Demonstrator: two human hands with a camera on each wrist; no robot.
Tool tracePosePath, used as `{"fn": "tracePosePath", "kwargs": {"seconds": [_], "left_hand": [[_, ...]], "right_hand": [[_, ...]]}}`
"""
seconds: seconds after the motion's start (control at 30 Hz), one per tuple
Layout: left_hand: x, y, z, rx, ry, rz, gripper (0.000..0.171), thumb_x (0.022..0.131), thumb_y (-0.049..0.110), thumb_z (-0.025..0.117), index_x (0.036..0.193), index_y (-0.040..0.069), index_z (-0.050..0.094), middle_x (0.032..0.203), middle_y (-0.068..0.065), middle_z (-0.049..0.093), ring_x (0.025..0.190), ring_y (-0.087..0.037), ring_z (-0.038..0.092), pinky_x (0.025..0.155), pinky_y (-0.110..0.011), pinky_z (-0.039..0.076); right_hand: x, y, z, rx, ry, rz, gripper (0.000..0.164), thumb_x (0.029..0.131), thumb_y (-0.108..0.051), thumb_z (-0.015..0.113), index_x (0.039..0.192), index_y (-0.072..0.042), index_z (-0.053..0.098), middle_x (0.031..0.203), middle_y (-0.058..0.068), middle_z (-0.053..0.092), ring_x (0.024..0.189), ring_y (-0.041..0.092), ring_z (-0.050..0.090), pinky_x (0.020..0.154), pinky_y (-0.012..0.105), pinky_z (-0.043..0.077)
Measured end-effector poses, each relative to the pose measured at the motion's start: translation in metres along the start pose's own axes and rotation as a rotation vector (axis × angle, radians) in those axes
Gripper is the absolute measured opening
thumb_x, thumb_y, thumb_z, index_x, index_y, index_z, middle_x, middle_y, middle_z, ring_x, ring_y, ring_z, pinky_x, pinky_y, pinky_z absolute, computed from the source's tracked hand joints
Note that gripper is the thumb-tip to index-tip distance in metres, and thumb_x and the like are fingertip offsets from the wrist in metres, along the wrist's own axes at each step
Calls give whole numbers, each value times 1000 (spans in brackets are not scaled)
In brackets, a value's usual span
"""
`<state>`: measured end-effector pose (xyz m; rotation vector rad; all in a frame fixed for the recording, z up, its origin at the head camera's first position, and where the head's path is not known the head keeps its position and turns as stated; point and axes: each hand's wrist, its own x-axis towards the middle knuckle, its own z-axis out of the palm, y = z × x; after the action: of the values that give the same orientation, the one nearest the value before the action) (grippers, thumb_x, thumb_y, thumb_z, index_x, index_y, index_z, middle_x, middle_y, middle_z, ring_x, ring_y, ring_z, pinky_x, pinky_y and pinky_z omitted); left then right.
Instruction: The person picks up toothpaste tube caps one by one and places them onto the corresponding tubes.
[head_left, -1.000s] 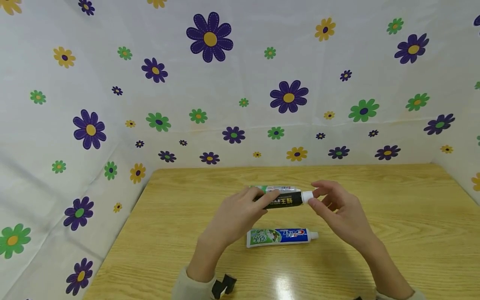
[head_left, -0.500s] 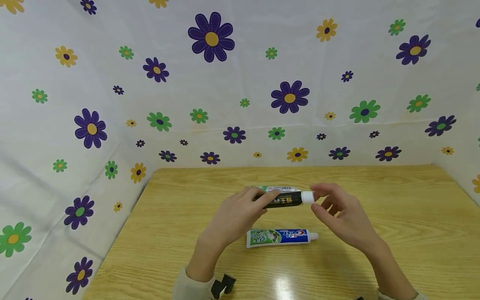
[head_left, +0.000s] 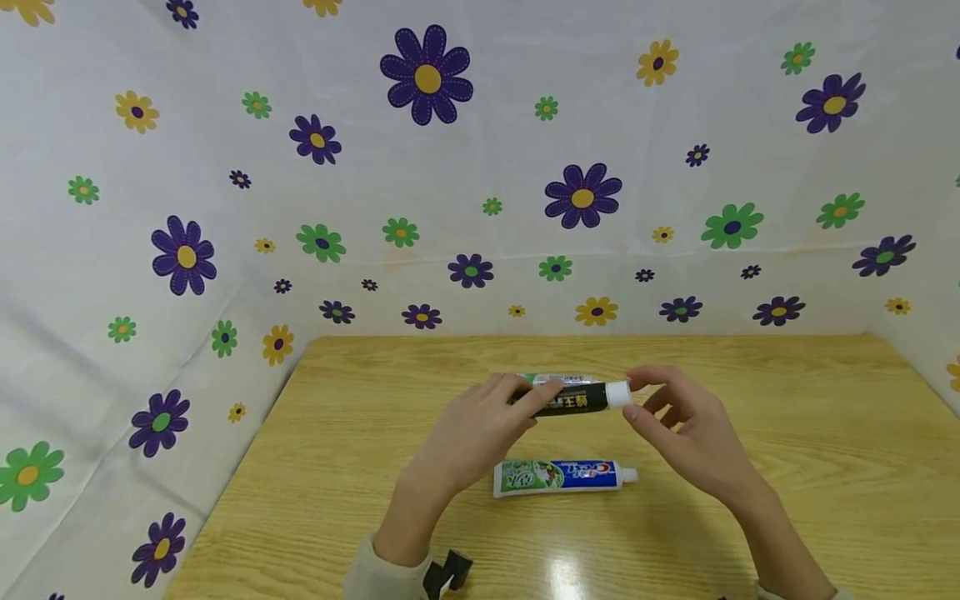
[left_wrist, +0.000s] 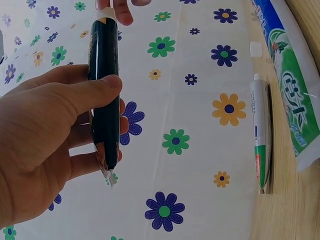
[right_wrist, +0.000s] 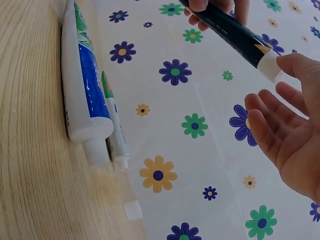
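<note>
Head view: beyond the Crest tube (head_left: 558,478), your left hand (head_left: 476,429) grips the black tube (head_left: 572,401), lettered 蜂王, partly hiding a green-white tube (head_left: 579,379); your right hand (head_left: 690,425), loosely spread, meets its white cap (head_left: 618,393).

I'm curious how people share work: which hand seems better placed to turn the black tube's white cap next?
Probably the right hand: its thumb is right at the white cap, while the left hand grips the black tube.
</note>
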<state>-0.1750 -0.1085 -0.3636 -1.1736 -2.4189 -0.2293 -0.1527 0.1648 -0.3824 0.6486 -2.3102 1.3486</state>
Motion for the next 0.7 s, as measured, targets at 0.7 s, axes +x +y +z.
{"fn": "tracePosePath", "kwargs": {"seconds": [0.7], "left_hand": [[0,1,-3,-14,4,8,57,89,14,75,140,24,51,109,-5,64,96,-20,66,77,-32,57]], "right_hand": [[0,-5,5,31,41,-27,45,88,10,66,130,-5,58,99,4,64,67,8,59,55,21,50]]}}
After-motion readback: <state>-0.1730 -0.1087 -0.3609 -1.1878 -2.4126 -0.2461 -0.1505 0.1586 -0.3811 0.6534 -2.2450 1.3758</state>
